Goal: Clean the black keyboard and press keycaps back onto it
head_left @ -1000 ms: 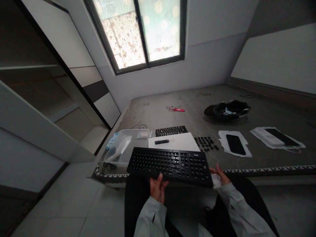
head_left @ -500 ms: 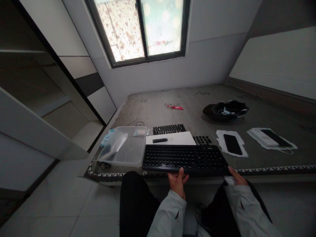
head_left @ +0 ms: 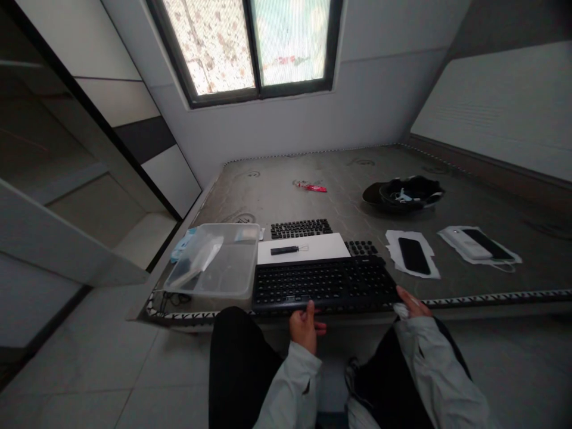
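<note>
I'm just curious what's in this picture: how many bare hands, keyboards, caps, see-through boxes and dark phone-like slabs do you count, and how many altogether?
Bare hands: 2, the left hand and the right hand
Keyboard: 1
Cap: 1
See-through box: 1
Dark phone-like slabs: 2, the left slab and the right slab
Total: 7

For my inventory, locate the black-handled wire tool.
Head view, centre: the tool lies on the flat white rectangle, right of the clear plastic box, beyond the black keyboard.
</note>
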The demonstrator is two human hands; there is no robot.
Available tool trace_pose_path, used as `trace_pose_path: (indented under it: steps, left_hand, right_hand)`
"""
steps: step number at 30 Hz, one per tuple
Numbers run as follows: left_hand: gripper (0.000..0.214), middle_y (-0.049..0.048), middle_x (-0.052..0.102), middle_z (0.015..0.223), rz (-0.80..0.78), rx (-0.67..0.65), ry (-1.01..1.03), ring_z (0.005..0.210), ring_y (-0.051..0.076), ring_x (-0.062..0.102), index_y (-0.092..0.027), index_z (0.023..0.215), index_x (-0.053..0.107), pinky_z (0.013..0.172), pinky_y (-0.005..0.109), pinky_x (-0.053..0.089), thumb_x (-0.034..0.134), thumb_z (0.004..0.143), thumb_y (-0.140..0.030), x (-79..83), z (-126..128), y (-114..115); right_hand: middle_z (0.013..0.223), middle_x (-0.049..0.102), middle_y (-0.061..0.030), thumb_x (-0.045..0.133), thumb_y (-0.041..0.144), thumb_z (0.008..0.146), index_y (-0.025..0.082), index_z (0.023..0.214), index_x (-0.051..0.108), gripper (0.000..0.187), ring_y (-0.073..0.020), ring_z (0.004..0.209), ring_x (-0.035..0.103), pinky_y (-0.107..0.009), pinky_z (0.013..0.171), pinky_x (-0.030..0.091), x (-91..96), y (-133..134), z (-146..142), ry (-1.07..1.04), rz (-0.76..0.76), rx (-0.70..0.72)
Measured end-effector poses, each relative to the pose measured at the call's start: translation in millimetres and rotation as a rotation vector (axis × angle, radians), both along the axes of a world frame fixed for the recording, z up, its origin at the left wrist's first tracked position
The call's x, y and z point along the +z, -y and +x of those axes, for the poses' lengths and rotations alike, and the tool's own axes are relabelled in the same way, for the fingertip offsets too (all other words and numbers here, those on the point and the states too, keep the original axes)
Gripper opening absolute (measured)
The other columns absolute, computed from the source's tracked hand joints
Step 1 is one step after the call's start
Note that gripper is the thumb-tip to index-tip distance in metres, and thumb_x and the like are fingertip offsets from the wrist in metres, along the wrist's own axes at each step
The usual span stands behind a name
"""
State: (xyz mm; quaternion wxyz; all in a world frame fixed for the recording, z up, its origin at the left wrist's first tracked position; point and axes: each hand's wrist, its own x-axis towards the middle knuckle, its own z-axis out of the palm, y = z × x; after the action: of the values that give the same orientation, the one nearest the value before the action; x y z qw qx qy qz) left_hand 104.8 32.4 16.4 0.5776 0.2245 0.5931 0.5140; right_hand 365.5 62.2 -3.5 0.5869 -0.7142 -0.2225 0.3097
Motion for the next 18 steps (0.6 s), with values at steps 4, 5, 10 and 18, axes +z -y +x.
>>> trace_pose_path:
  steps: [4,5,10,18]
  left_hand:
    - [0.061,0.0165,0.070,0.084,-0.031,-0.005,-0.084,0.033,0.007,0.049,-0.009,0.072,0.060,0.031,0.022,0.044,0.062,0.060,-0.069,-2.2,-4,-3]
    - [0.060,0.0162,0.071,0.083,-0.037,0.001,-0.088,0.033,0.007,0.048,-0.009,0.071,0.061,0.031,0.022,0.043,0.063,0.059,-0.068,-2.6,-5,-4]
    - [0.059,0.0156,0.071,0.079,-0.027,-0.011,-0.131,0.033,0.007,0.048,-0.009,0.067,0.063,0.031,0.021,0.039,0.064,0.058,-0.067,-5.6,-10,-8]
    - [0.069,0.0146,0.070,0.074,-0.062,-0.185,-0.143,0.035,0.008,0.049,-0.007,0.078,0.069,0.033,0.020,0.037,0.055,0.062,-0.073,-8.4,-16,-8]
  right_hand:
    - [0.078,0.070,-0.0053,0.073,0.046,0.056,0.015,0.081,0.069,0.040,-0.0202,0.081,0.065,-0.026,0.065,0.053,-6.9,-9,-2,-0.021,0.004,-0.007]
    - [0.077,0.070,-0.0046,0.073,0.046,0.057,0.015,0.082,0.069,0.040,-0.0191,0.078,0.065,-0.025,0.064,0.052,-8.1,-11,-3,-0.010,0.018,0.019]
    - [0.069,0.066,-0.0033,0.070,0.049,0.061,0.015,0.093,0.070,0.047,-0.0161,0.062,0.060,-0.025,0.051,0.046,-5.7,-12,-10,0.056,0.021,0.085]
    - [0.091,0.065,-0.0092,0.060,0.052,0.069,0.012,0.112,0.063,0.059,-0.0195,0.070,0.057,-0.029,0.060,0.045,7.7,9,4,0.395,0.064,-0.087]
